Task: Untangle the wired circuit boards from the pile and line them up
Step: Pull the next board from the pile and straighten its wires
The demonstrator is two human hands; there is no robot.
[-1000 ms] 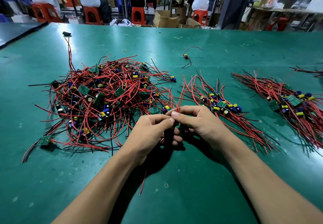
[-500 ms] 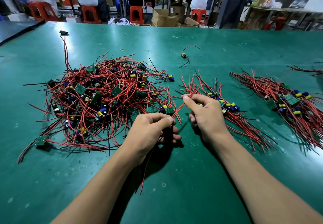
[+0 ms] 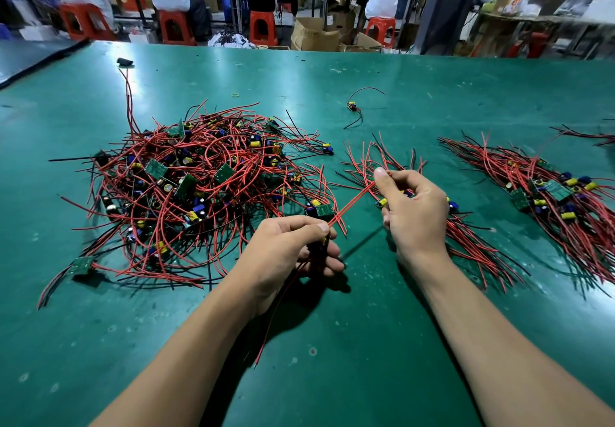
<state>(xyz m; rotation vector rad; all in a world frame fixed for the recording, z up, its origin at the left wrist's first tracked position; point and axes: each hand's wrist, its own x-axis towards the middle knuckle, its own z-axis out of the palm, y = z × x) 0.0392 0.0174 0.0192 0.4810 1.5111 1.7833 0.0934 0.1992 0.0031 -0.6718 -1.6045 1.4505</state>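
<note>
- Nearest us is the green surface (image 3: 332,376), with both our forearms reaching across it.
- Our left hand (image 3: 286,253) is curled into a fist round a small dark part with wires. We cannot make the part out inside the fingers. One loose red lead (image 3: 273,323) hangs from the fist toward us.
- A pair of red wires (image 3: 352,203) runs taut from our left thumb and forefinger, up and to the right.
- Our right hand (image 3: 412,206) pinches the far end of those wires between thumb and forefinger, the other fingers curled in.
- Under and around the right hand lies a row (image 3: 472,250) of boards, their wires fanned out near and far.
- Left of both hands sits the tangled pile (image 3: 199,186) of green boards, red and black wires, and yellow and blue parts.
- At the right edge lies a second row (image 3: 549,200), apart from the first.
- Farther out, a lone board (image 3: 352,106) with curled wires lies by itself, with a yellow rubber band (image 3: 235,95) to its left.
- Beyond the far edge, people sit on red stools (image 3: 169,27) near cardboard boxes (image 3: 312,33).
</note>
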